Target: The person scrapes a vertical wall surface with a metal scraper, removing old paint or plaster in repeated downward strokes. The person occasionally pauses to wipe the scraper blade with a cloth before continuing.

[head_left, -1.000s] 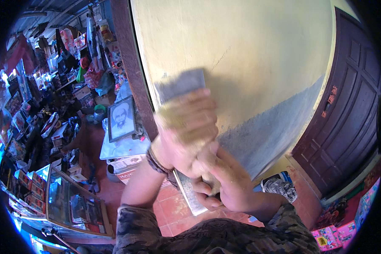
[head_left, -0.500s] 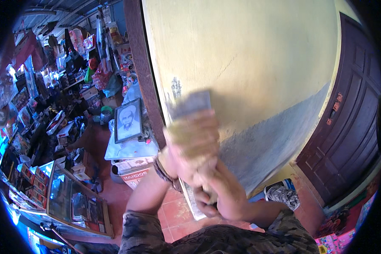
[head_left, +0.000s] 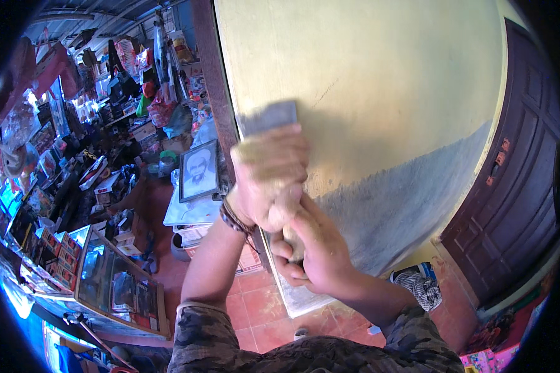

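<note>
Both my hands are wrapped round a wide-bladed scraper [head_left: 272, 117], one above the other. My left hand [head_left: 270, 158], with a dark bracelet at the wrist, is closed high on it, just below the flat metal blade; its fingers are smeared by motion. Lower down, my right hand [head_left: 317, 245] closes round the handle, whose pale end shows between the fingers. The blade lies at or very near the yellow wall [head_left: 404, 81], close to its left edge; exact contact cannot be made out. A grey area [head_left: 404, 180] with a ragged upper border covers the wall's lower part.
A dark wooden door frame [head_left: 210, 68] borders the wall at left. Beyond it are a framed portrait [head_left: 198, 169] on a small table, a glass display case [head_left: 115, 280] and crowded goods. A dark door [head_left: 510, 180] stands at right; striped cloth [head_left: 420, 289] lies on the floor.
My hands and the scraper have moved up along the wall; the blade now covers the dark patch that showed above it. The whole view has shifted slightly.
</note>
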A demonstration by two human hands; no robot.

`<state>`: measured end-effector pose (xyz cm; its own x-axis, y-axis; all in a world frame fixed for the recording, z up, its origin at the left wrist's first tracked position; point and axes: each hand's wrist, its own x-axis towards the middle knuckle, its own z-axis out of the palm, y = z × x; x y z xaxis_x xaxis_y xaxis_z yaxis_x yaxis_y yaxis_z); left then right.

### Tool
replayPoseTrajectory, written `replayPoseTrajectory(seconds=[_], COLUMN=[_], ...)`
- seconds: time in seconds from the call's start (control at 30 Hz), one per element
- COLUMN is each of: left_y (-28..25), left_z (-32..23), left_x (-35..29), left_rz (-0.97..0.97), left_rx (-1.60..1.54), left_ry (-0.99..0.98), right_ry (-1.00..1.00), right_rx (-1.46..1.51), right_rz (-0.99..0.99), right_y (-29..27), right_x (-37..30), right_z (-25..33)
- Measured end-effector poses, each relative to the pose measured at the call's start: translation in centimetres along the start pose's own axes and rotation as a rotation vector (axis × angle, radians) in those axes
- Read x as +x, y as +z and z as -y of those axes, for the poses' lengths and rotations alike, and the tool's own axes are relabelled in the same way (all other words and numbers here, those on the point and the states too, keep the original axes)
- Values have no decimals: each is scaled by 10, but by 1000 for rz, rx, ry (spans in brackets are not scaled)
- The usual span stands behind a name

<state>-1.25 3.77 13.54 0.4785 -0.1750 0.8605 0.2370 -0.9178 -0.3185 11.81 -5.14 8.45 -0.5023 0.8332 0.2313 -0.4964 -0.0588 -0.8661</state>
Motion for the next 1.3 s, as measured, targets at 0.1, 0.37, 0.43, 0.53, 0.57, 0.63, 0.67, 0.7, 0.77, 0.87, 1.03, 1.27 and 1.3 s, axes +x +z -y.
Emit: replayPoseTrajectory(seconds=[0.1,0.37,0.43,0.53,0.57,0.63,0.67,0.7,0.77,0.87,1.03,1.27,1.3], left_y=[3,2,0,-5,-7,-5,-4,-3,-3,-6,16,60,59], left_z=[-3,-7,-9,-6,-6,-9,-9,-11,-7,9,-5,-13,-7], left_x=[-11,-14,-6,4,4,-3,-8,-12,-10,9,-13,-79,-73], left_rz=[-36,-20,-14,-48,-47,-40,-45,-19,24,-31,-32,156,204], left_rx=[-28,-54,-57,-45,-52,-55,-66,-75,-60,-62,-48,-65,-43], left_ry=[-1,-17,27,68,-2,50,-1,48,94,43,135,-63,-139], right_ry=[241,234,146,-43,25,-24,42,69,189,-10,73,229,128], right_rx=[-67,73,73,79,75,68,91,81,19,52,20,122,144], right_rz=[-100,-90,-43,45,-13,-39,-113,-100,-213,-51,-189,-268,-245], right_y=[1,5,5,6,7,12,16,19,21,9,-15,-46,-50], right_x=[-5,-11,-8,-6,-6,-8,-10,-11,-11,-1,-9,-37,-34], right_z=[-1,-2,-3,-5,-6,-9,-11,-11,-8,1,-30,-62,-56])
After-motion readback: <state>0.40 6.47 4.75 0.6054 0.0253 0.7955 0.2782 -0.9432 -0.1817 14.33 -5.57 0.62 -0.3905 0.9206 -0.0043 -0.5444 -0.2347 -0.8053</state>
